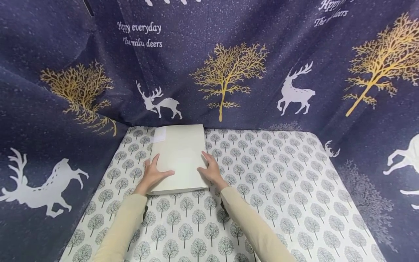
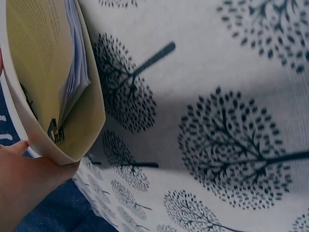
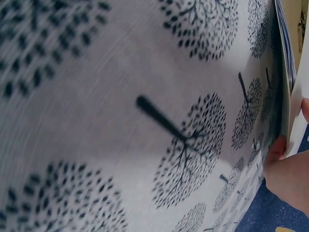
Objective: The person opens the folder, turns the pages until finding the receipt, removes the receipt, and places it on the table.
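A cream file folder (image 1: 180, 156) lies flat on the table with a pale label (image 1: 160, 134) at its far left corner. My left hand (image 1: 153, 174) grips its left edge, thumb on the cover and fingers along the side. At the right edge my right hand (image 1: 211, 169) holds it likewise, thumb over the cover. In the left wrist view the folder's near end gapes, showing printed papers (image 2: 75, 63) and a dark metal clip (image 2: 55, 131) inside. The right wrist view catches just a strip of the folder (image 3: 300, 92) beside the right hand (image 3: 289, 174).
A white cloth printed with dark trees (image 1: 262, 182) covers the table. Behind and at both sides hangs a navy curtain (image 1: 183, 65) with white deer and golden trees. The folder's far edge lies near the table's back edge, close to the curtain.
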A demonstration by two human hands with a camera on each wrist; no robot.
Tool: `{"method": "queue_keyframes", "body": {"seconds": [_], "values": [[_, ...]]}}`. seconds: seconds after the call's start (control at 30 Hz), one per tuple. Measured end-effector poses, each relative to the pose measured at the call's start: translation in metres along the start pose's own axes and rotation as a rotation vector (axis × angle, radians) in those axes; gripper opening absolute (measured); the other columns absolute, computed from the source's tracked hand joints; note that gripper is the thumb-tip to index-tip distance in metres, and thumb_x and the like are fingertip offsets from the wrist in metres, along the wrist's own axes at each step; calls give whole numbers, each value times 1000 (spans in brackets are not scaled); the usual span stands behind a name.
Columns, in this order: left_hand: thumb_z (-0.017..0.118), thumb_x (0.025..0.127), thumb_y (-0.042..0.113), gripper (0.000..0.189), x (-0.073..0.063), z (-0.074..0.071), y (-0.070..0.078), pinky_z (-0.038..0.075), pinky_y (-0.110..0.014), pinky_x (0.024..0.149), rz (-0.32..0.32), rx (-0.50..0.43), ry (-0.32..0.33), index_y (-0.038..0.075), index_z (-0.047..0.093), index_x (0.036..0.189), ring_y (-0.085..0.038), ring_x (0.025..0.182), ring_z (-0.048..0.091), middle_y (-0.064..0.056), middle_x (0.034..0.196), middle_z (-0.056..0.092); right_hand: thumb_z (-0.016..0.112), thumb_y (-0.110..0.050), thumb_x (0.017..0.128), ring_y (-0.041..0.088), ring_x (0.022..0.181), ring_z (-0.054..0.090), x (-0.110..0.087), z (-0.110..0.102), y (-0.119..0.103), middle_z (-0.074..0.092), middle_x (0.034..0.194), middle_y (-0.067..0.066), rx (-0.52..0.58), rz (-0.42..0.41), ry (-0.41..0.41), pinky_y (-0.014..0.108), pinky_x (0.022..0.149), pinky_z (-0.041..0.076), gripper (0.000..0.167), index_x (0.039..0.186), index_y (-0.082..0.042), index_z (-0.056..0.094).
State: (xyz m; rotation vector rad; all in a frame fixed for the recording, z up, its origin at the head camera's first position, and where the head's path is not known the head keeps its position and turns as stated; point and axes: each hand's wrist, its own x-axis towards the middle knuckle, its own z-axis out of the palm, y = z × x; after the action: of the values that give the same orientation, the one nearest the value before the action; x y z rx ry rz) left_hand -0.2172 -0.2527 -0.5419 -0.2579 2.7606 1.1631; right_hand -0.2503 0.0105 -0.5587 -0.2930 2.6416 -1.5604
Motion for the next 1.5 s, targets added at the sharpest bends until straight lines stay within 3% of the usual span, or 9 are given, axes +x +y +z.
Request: {"method": "queue_keyframes", "body": {"seconds": [0.3,0.5,0.77,1.0,1.5], "values": [[81,69,57,123,-1,11,13,22,-76,107,8,-16,-23,19,5,158,-62,142,9,-40,156,-11,72,-11,83,42,138,40,0,-17,2,32,155,19,63,95,7,51,114,38,70,146,-6,43],[82,68,56,122,-3,23,23,25,-77,105,20,-7,-40,20,9,158,-64,140,15,-40,155,-5,71,-11,84,41,140,39,-5,-30,10,32,154,19,132,144,28,46,117,36,69,146,-3,41],[83,67,55,121,-1,31,38,32,-74,103,42,-12,-31,19,12,158,-62,136,28,-38,156,2,71,-11,85,42,136,41,-2,-47,17,34,148,24,102,116,47,47,116,37,67,145,0,42],[83,68,52,118,0,51,59,26,-72,109,67,-18,-88,16,13,157,-59,144,13,-39,157,-3,71,-9,85,43,137,39,-15,-69,29,32,148,24,132,168,101,49,117,35,67,144,3,41],[84,67,51,117,-6,83,82,27,-74,107,90,-41,-127,21,15,157,-60,142,17,-38,158,-2,70,-10,85,40,139,39,-26,-108,49,35,150,20,64,211,138,45,117,36,64,143,-1,45]]}}
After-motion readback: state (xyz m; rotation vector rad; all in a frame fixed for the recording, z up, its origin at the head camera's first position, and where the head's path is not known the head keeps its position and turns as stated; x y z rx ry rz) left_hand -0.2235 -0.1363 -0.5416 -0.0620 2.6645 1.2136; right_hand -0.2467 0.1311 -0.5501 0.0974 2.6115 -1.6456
